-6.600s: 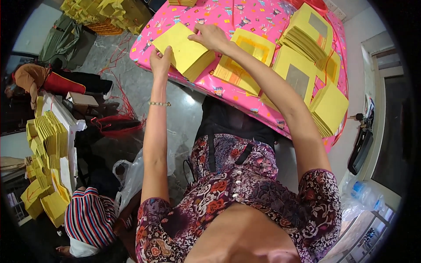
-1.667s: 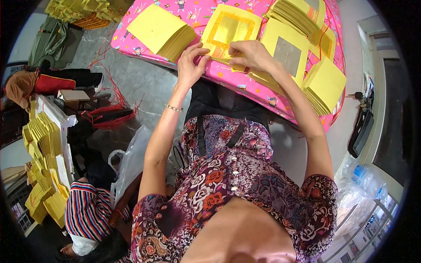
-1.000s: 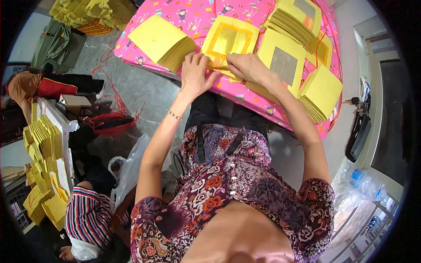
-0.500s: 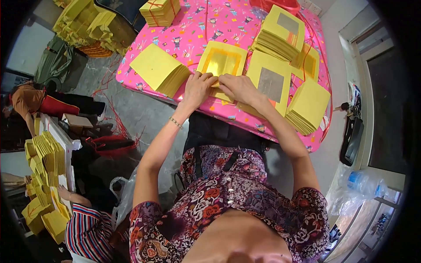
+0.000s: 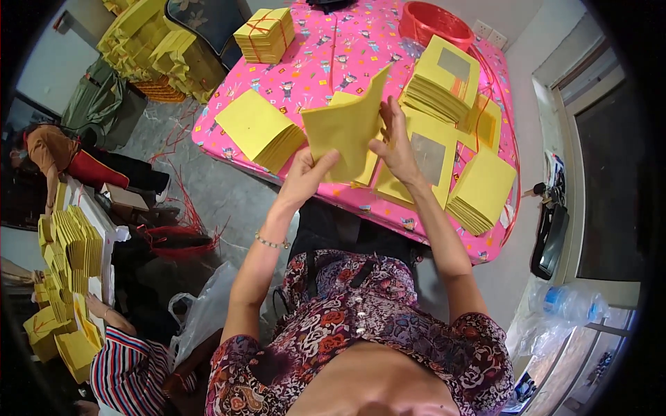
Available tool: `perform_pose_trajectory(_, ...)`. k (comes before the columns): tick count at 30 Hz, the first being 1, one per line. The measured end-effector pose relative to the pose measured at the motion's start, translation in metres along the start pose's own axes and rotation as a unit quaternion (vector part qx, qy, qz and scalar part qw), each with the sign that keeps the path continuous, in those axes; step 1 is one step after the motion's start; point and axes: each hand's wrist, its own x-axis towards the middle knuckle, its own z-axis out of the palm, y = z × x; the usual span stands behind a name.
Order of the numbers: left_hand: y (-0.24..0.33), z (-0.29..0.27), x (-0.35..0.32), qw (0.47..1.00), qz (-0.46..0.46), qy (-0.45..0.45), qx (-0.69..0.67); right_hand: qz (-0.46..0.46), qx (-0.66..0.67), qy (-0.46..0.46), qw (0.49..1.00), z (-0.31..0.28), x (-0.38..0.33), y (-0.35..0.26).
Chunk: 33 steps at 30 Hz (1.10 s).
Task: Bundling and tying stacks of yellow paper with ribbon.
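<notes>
My left hand (image 5: 306, 178) grips the lower edge of a yellow paper sheet (image 5: 343, 128) lifted off the pink table (image 5: 326, 55). At the sheet's right edge, my right hand (image 5: 393, 142) pinches it too. The sheet stands raised and bent above the table. To its left lies a stack of plain yellow sheets (image 5: 260, 130). Just right of my right hand sit yellow sheets with a silver square in the middle (image 5: 428, 158).
More yellow stacks lie at the right (image 5: 482, 188) and far right (image 5: 444, 80); a tied bundle (image 5: 265, 33) and a red basket (image 5: 436, 24) sit at the back. Another person in a striped top (image 5: 128, 371) works by yellow piles (image 5: 69, 249) at lower left.
Both hands were pressing paper flat on the table; now they have lifted one yellow sheet up off it. The view has tilted further over the table.
</notes>
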Motion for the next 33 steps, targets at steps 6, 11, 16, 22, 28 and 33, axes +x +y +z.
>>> perform_pose_trajectory(6, 0.002, -0.009, -0.014, 0.982, -0.066, -0.114, -0.134, 0.028, 0.229, -0.120, 0.966, 0.020, -0.019, -0.045)
perform_pose_trajectory(11, 0.010, 0.006, -0.018, 0.978, -0.092, -0.075, -0.170, 0.117, 0.184, -0.091, 0.972, 0.023, -0.037, -0.045)
perform_pose_trajectory(16, 0.007, 0.019, -0.021, 0.998, -0.041, 0.040, 0.018, 0.128, 0.236, -0.029, 0.963, 0.030, -0.039, -0.040)
perform_pose_trajectory(22, 0.026, 0.030, -0.022, 0.887, 0.065, 0.161, 0.429, 0.158, 0.265, 0.009, 0.951, 0.031, -0.043, -0.034)
perform_pose_trajectory(28, 0.004, 0.028, -0.010, 0.982, 0.077, 0.149, 0.084, 0.154, 0.286, 0.012, 0.946, 0.038, -0.039, -0.040)
perform_pose_trajectory(33, 0.010, 0.016, 0.001, 0.997, -0.035, 0.061, -0.036, 0.178, 0.266, -0.001, 0.947, 0.036, -0.035, -0.037)
